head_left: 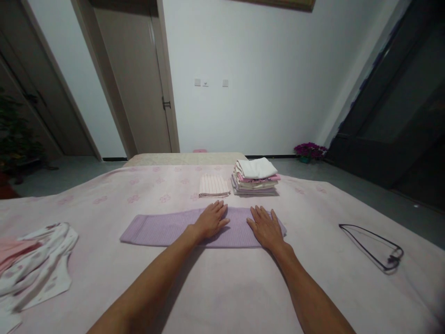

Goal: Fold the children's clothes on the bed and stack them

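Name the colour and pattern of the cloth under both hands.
Light purple with fine lines; the cloth shows in the head view, the only one.

A room in what looks like a home. A pink, flower-patterned cloth (225, 292) covers most of the tabletop (187, 159), with a flat lavender textile (156, 231) and a neat pile of folded fabrics (256, 178) on it. Beyond are a panel door (130, 69), a white wall (264, 93) with small wall plates (225, 83), purple potted flowers (309, 150) and a leafy plant (15, 132).
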`<state>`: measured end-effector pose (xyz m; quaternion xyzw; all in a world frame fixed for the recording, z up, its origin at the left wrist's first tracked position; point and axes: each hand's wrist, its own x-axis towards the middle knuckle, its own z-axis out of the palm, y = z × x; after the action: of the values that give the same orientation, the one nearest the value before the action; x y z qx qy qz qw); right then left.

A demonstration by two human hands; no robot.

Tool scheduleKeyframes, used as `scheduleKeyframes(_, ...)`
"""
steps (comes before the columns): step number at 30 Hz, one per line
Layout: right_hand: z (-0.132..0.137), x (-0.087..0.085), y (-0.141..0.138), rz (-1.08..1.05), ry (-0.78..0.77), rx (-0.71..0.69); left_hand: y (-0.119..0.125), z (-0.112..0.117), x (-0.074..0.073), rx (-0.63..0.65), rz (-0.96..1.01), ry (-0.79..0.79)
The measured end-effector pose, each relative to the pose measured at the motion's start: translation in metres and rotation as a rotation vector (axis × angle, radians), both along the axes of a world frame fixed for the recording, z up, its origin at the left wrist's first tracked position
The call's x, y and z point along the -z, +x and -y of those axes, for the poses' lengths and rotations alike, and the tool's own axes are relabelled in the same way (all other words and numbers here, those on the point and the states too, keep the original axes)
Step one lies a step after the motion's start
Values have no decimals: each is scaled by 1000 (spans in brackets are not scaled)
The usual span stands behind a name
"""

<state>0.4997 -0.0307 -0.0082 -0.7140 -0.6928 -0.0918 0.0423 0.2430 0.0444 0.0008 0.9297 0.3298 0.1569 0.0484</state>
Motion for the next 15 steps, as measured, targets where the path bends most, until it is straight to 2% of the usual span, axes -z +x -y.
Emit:
scheduleKeyframes(3, 1, -1, 0, -14, -2, -5, 5, -12, 8, -75, -86, -18)
scheduleKeyframes(8, 1, -3, 5, -31, -33, 24, -3, -23, 16, -156, -117, -10)
scheduleKeyframes(15, 7, -6, 17, -8, -10, 129, -5, -16, 9, -231, -91, 36)
